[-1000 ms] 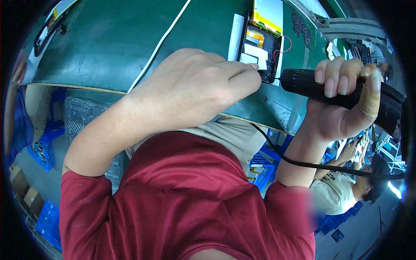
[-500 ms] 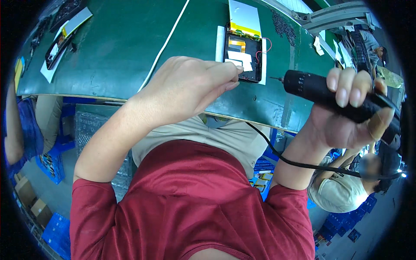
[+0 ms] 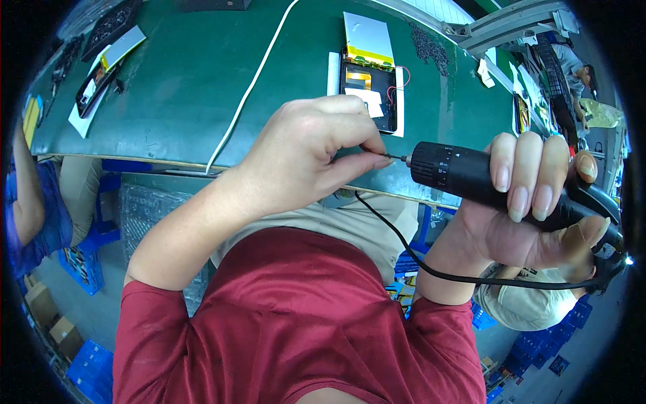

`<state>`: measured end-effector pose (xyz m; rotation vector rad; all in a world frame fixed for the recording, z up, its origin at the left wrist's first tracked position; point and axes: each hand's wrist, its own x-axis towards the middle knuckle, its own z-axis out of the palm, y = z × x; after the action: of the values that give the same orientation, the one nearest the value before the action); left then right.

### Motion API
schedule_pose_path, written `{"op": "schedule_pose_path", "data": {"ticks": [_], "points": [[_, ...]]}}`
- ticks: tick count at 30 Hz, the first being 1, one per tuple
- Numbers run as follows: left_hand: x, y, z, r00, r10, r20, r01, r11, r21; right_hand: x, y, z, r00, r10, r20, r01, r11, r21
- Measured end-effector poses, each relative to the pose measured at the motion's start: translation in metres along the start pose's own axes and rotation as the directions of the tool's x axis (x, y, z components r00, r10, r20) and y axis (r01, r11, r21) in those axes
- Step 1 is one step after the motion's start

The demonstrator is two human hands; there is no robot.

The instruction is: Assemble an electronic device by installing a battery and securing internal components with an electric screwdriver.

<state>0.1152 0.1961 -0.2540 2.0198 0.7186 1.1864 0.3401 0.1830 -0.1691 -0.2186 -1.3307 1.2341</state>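
My right hand (image 3: pixel 538 209) grips a black electric screwdriver (image 3: pixel 464 176) held level, its bit pointing left. My left hand (image 3: pixel 313 155) is closed, thumb and forefinger pinching the thin bit tip (image 3: pixel 397 158) right at the driver's nose; whether a screw sits there is too small to tell. Both hands hover just in front of the green table's near edge (image 3: pixel 168 151). Beyond them an opened dark tablet-like device (image 3: pixel 369 84) with a yellow battery (image 3: pixel 367 37) lies flat. A black cord (image 3: pixel 397 239) hangs from the driver across my lap.
A white cable (image 3: pixel 249 87) runs across the table. A second opened device (image 3: pixel 101 64) lies at the far left, near another person's arm (image 3: pixel 27 202). A pile of small dark screws (image 3: pixel 431 44) sits at the back right, by a metal rail (image 3: pixel 511 27). Blue crates stand below.
Both hands have drawn back from the opened device toward my body. The left fingers left the device's edge and now pinch the driver's bit.
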Motion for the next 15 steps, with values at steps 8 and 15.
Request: {"op": "schedule_pose_path", "data": {"ticks": [8, 15], "points": [[0.0015, 0.0007, 0.0030, 1.000, 0.020, 0.001, -0.020, 1.000, -0.020, 0.0016, -0.0045, 0.0060, 1.000, 0.006, 0.015, -0.006, 1.000, 0.002], [0.0004, -0.0008, 0.0046, 1.000, 0.002, 0.001, -0.002, 1.000, -0.016, 0.0039, 0.0019, 0.0043, 0.999, 0.011, 0.049, -0.011, 1.000, 0.001]]}}
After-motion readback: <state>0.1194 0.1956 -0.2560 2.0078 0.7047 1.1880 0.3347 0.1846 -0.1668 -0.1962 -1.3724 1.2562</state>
